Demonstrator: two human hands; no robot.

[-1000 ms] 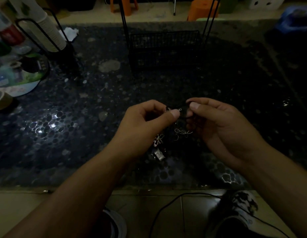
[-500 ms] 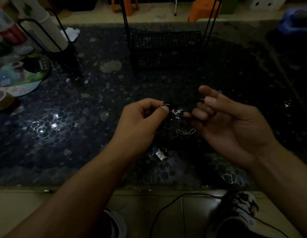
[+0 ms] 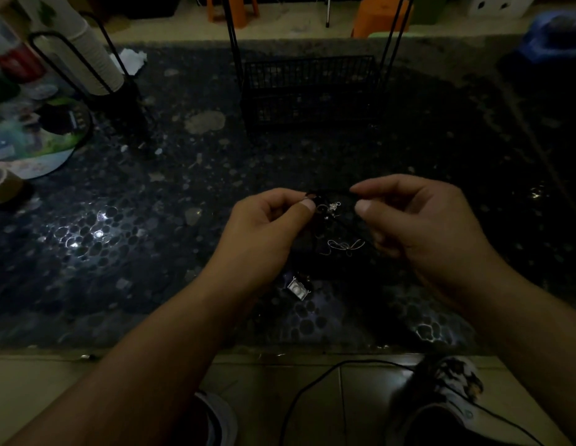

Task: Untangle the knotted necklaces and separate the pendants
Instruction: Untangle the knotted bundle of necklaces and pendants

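The knotted necklaces (image 3: pixel 331 214) are held above the surface (image 3: pixel 151 252) near its front edge, pinched by the left hand (image 3: pixel 267 230) and the right hand (image 3: pixel 418 220); a square pendant (image 3: pixel 298 288) hangs below.

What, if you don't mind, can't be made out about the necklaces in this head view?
- Knot: dark cords against a dark table; how they cross, and how many necklaces, cannot be told.
- Left hand and right hand: fingertips cover the cord ends they pinch.
- Square pendant and bow pendant: too small and dim for detail.
- Basket: top cut off by the edge.
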